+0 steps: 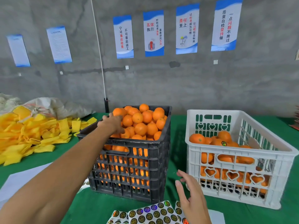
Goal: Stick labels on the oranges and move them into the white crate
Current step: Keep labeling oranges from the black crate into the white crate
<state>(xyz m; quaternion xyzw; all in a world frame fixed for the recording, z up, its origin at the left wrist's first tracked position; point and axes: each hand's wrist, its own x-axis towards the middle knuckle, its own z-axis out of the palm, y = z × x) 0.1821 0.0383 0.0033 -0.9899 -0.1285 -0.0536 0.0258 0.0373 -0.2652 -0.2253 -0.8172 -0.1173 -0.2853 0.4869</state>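
Head view. Background: grey concrete wall (210, 81) across the upper frame, hung with blue-and-white posters (153, 33) bearing printed characters; a thin white cord (98, 50) runs down the wall left of centre.

Surface: counter (178, 126) under a green cloth, filling the lower half.

Centre: black crate (137, 168), slatted, heaped above its rim with oranges (140, 120).

Right of frame: white crate (239, 159), slatted with heart-shaped cut-outs, partly filled with oranges; one near the top carries a round label (224, 143). The two crates stand near each other, apart.

Left of frame: loose pile of yellow foam sleeves (29, 133) on the counter, with pale woven sacks (53, 105) behind it at the wall.

Lower centre edge: sheets of round stickers (150, 214), gold and holographic, lying flat in front of the black crate. White paper (27, 178) at lower left.

Hands: left hand (113, 123), arm stretched from lower left, rests on the oranges at the left rim of the black crate, fingers bent over the fruit; whether it grips one cannot be told. Right hand (192, 198), lower centre-right, hovers above the sticker sheets just beside the white crate's near corner, fingers extended and spread, holding nothing.
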